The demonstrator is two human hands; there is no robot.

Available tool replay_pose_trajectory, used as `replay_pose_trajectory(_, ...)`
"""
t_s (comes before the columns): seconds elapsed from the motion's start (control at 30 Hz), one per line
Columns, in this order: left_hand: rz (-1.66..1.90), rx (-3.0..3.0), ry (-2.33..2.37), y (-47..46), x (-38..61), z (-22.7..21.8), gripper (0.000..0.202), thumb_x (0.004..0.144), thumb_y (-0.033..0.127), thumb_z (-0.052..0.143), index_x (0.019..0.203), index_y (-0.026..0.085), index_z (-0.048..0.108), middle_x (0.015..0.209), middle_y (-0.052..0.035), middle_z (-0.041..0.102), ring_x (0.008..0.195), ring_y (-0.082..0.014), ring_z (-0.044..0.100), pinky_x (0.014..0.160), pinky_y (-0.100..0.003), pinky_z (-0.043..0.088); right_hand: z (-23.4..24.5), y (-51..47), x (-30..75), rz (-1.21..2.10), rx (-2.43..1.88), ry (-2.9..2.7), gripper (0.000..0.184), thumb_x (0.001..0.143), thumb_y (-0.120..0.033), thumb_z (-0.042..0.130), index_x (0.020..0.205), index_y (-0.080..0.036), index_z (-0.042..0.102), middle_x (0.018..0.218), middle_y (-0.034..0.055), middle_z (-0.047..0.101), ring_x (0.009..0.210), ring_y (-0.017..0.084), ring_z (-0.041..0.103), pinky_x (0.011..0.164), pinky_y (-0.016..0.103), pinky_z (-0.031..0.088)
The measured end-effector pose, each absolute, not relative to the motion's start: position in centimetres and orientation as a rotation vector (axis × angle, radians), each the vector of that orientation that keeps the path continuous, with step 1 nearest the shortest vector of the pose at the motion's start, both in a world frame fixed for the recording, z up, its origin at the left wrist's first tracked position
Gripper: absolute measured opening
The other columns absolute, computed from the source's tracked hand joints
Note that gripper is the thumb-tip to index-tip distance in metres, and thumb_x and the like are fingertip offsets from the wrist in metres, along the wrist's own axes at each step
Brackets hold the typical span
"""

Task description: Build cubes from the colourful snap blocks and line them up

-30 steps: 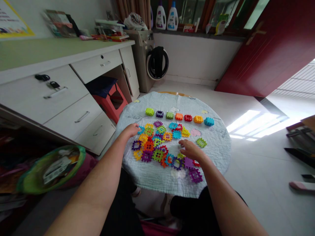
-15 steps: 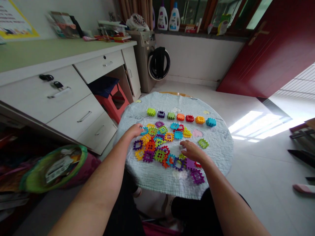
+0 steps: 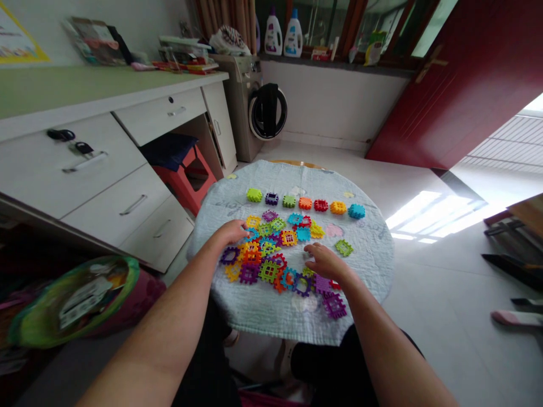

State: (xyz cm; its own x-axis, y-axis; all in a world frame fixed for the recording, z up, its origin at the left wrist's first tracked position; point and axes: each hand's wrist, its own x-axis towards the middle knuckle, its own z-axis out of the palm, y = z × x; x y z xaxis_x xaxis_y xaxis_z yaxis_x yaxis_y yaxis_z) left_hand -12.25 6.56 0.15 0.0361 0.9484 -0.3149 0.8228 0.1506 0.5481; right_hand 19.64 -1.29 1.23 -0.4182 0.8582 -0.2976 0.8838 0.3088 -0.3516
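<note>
A loose heap of colourful interlocking plastic waffle blocks (image 3: 267, 254) lies on a round table under a pale blue quilted cloth (image 3: 365, 265). Above it runs a neat row of several blocks (image 3: 305, 202). My left hand (image 3: 231, 232) rests at the heap's upper left, fingertips beside a blue block (image 3: 253, 234). Over the heap's right side, my right hand (image 3: 322, 261) curls, with a small pale shape (image 3: 309, 257) under its fingers. Whether that hand grips anything is hidden. A green block (image 3: 343, 247) and a purple block (image 3: 334, 305) lie apart from the heap.
A white desk with drawers (image 3: 85, 164) stands to the left, with a red stool (image 3: 184, 181) beneath it. A washing machine (image 3: 246, 107) and detergent bottles (image 3: 284, 37) are behind the table. A red door (image 3: 458, 85) stands at the right, and a bag (image 3: 72, 305) sits on the floor.
The whole view has shifted slightly with my head. Both hands stay close to their earlier places over the heap, and no block has visibly moved.
</note>
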Motion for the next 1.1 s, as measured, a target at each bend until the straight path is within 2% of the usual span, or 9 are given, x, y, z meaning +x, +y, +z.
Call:
replay_pose_trajectory(0.33,0.122,1.876,1.94,6.8,-12.9,-0.4,0.019,0.072,0.024,0.057,0.089,0.02,0.065,0.074,-0.0041,0.067,0.073,-0.0234,0.064,0.065,-0.031,0.045,1.2,-1.3,20.2,-0.758,1.676,2.518,0.037,0.08,-0.017,0.059,0.117,-0.015,0.061,0.116,0.0132,0.065,0.104,0.022,0.06,0.093,0.032,0.043)
replay_pose_trajectory(0.5,0.115,1.838,2.113,6.7,-13.4,0.2,0.036,0.076,0.022,0.054,0.111,0.02,0.062,0.087,-0.0065,0.071,0.083,-0.0233,0.066,0.07,-0.028,0.046,0.9,-1.1,20.4,-0.719,1.714,2.551,0.035,0.082,-0.015,0.057,0.117,-0.013,0.06,0.114,0.0133,0.066,0.1,0.021,0.061,0.09,0.03,0.043)
replay_pose_trajectory(0.63,0.049,1.877,2.132,6.7,-13.5,0.4,0.042,0.079,0.028,0.054,0.119,0.019,0.06,0.1,-0.0097,0.072,0.092,-0.0238,0.066,0.076,-0.027,0.047,1.6,-1.0,19.6,-0.695,1.751,2.52,0.019,0.08,-0.013,0.057,0.098,-0.016,0.064,0.1,0.0085,0.069,0.088,0.018,0.061,0.078,0.027,0.043)
replay_pose_trajectory(0.73,-0.037,1.865,2.089,6.6,-13.4,0.5,0.04,0.08,0.03,0.054,0.118,0.018,0.061,0.1,-0.0096,0.072,0.089,-0.0234,0.067,0.074,-0.026,0.048,2.1,-1.3,19.2,-0.782,1.658,2.499,0.011,0.078,-0.02,0.063,0.089,-0.017,0.063,0.09,0.0051,0.067,0.078,0.016,0.059,0.07,0.026,0.042)
replay_pose_trajectory(0.83,-0.048,1.861,2.053,6.5,-13.2,0.6,0.041,0.081,0.031,0.054,0.118,0.017,0.061,0.098,-0.0089,0.073,0.086,-0.023,0.068,0.073,-0.026,0.048,2.0,-2.2,18.9,-0.838,1.505,2.515,0.033,0.071,-0.031,0.074,0.098,-0.017,0.061,0.099,0.0073,0.065,0.088,0.019,0.058,0.075,0.028,0.043)
replay_pose_trajectory(0.97,-0.052,1.873,2.067,6.5,-13.2,0.4,0.041,0.08,0.034,0.056,0.117,0.017,0.062,0.098,-0.0094,0.073,0.088,-0.024,0.068,0.075,-0.027,0.049,1.0,-3.9,18.3,-0.703,1.466,2.484,0.068,0.058,-0.043,0.083,0.114,-0.016,0.055,0.114,0.0143,0.059,0.105,0.028,0.054,0.088,0.035,0.043)
replay_pose_trajectory(1.03,-0.055,1.884,2.079,6.6,-13.1,0.1,0.04,0.08,0.034,0.056,0.115,0.017,0.063,0.102,-0.0106,0.072,0.091,-0.0243,0.067,0.077,-0.027,0.049,0.6,-4.2,17.9,-0.612,1.498,2.455,0.068,0.058,-0.04,0.082,0.115,-0.015,0.054,0.116,0.0161,0.057,0.106,0.03,0.053,0.087,0.037,0.043)
replay_pose_trajectory(1.1,-0.056,1.899,2.09,6.6,-13.2,-0.2,0.039,0.08,0.035,0.055,0.114,0.018,0.064,0.108,-0.012,0.071,0.096,-0.0247,0.066,0.079,-0.028,0.049,0.3,-4.0,17.5,-0.549,1.522,2.456,0.054,0.064,-0.033,0.077,0.11,-0.015,0.057,0.113,0.0157,0.058,0.104,0.029,0.053,0.085,0.037,0.042)
